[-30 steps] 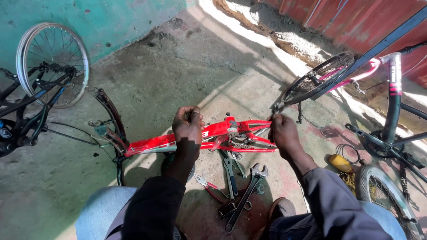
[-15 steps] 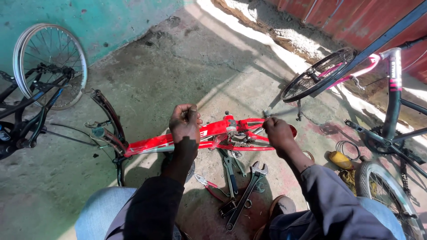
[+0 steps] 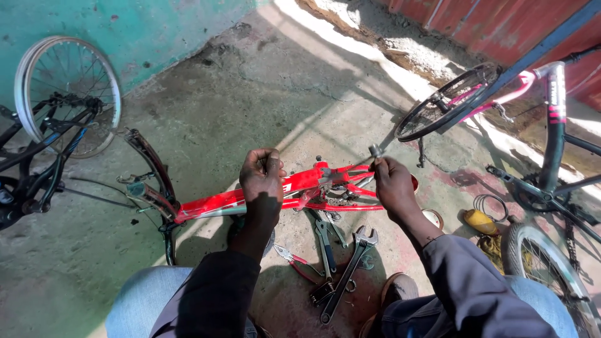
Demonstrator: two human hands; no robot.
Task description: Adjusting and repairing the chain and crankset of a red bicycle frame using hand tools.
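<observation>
left hand (image 3: 263,181): grasped item hidden | right hand (image 3: 393,184): small metal part (image 3: 375,151) indistinct | black bicycle (image 3: 37,156): cut off left

Cracked concrete floor (image 3: 206,94), teal wall (image 3: 156,25), perhaps rusty metal sheeting (image 3: 488,25), sunlit.

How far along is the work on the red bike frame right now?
Done: the red frame lies on the concrete without wheels, and spanners and pliers are laid out below it. In hand: the right hand holds up a small metal part above the frame; the left hand pinches something too small to identify. Left: a bare spoked wheel lies unfitted.
</observation>
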